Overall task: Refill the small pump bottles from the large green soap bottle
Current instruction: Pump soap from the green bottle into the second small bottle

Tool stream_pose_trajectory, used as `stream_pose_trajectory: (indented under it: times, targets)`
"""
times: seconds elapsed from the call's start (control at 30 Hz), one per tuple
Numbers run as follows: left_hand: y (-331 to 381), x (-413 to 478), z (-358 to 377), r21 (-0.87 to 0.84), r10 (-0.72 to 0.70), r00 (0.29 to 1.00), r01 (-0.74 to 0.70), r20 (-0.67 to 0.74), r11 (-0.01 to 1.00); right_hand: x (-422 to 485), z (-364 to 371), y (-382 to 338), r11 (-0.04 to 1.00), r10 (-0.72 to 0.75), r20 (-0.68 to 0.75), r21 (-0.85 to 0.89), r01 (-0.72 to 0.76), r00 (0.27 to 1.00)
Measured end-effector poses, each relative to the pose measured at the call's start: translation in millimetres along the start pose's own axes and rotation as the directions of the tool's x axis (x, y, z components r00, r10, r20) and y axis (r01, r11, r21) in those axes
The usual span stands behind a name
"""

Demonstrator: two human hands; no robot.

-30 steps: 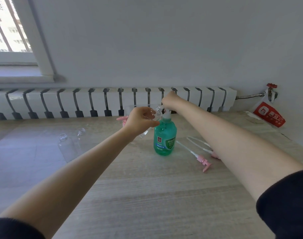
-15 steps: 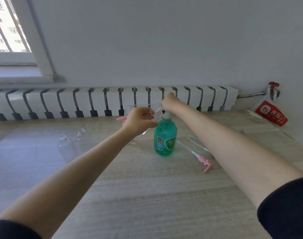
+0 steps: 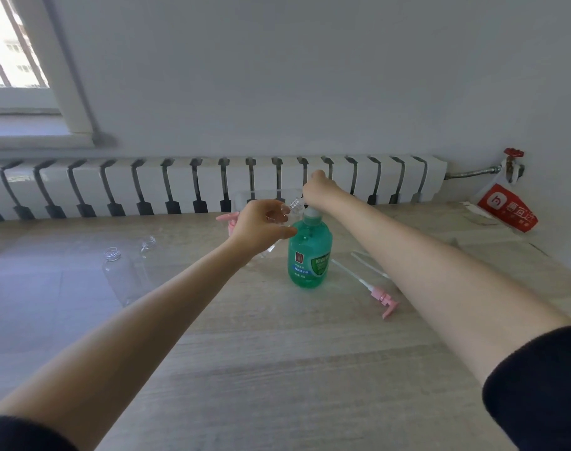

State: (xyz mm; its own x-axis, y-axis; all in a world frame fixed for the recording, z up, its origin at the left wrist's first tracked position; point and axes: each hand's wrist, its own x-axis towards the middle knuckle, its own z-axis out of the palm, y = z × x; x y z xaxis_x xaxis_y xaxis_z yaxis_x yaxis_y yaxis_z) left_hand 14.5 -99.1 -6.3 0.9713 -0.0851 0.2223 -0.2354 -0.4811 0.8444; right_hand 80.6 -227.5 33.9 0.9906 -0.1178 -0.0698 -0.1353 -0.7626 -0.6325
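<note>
Tilting a clear bottle clamped in our left hand, we aim its mouth under the green bottle's pump, right hand closed on top.

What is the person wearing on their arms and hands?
Dark, black-looking sleeves, pushed up so the forearms are bare. The left sleeve and the right sleeve show only at the bottom corners. The left hand and right hand have no gloves.
</note>
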Motion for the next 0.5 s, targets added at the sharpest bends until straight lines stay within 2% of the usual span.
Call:
stream_pose_trajectory:
  times: [0.33,0.5]
  targets:
    - [5.2,-0.9,-0.8,-0.03,-0.016,1.0,0.017,0.008,0.999,-1.1,-5.6,-4.3,0.998,0.019,-0.01,0.062,-0.019,1.0]
    - [10.7,0.5,-2.8,-0.031,-0.008,1.0,0.008,0.006,0.999,0.0,-15.6,-8.7,1.0,0.015,-0.03,-0.003,-0.016,0.999]
